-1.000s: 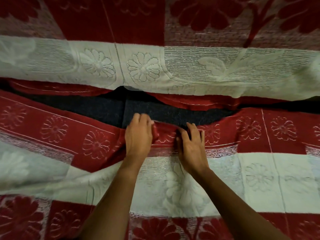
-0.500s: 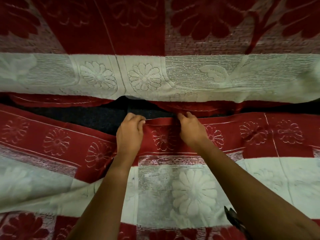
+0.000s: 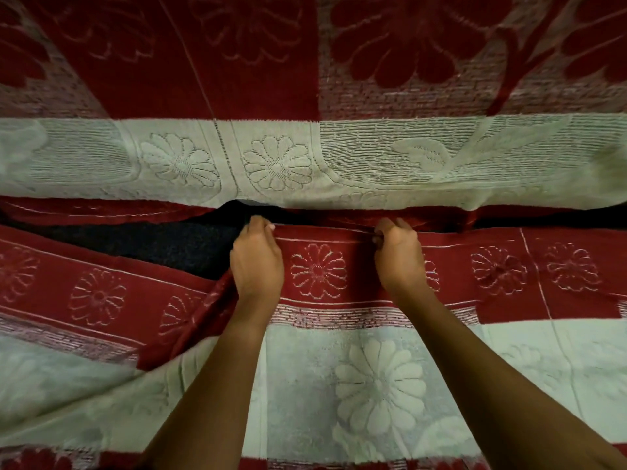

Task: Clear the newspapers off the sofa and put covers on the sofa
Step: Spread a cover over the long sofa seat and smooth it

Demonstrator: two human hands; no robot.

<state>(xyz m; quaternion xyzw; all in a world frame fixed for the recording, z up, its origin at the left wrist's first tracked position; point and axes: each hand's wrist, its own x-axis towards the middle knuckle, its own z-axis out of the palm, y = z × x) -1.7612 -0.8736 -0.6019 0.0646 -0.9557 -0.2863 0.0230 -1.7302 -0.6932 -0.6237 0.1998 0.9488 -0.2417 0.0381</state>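
A red and cream flowered cover (image 3: 319, 276) lies over the sofa seat. Its far red edge reaches the crease under the backrest. My left hand (image 3: 258, 262) grips that edge with curled fingers. My right hand (image 3: 398, 256) grips the same edge a little to the right, fingertips tucked into the crease. A second cover of the same pattern (image 3: 278, 161) hangs over the backrest, its cream band just above my hands. Dark sofa fabric (image 3: 176, 242) shows bare to the left of my left hand. No newspapers are in view.
The seat cover is wrinkled and folded at the lower left (image 3: 163, 361). A dark gap (image 3: 543, 220) runs along the crease to the right of my right hand.
Both hands have pushed the cover's red edge away from me, up to the crease under the backrest. The strip of bare dark sofa between the covers has shrunk. My hands have spread apart.
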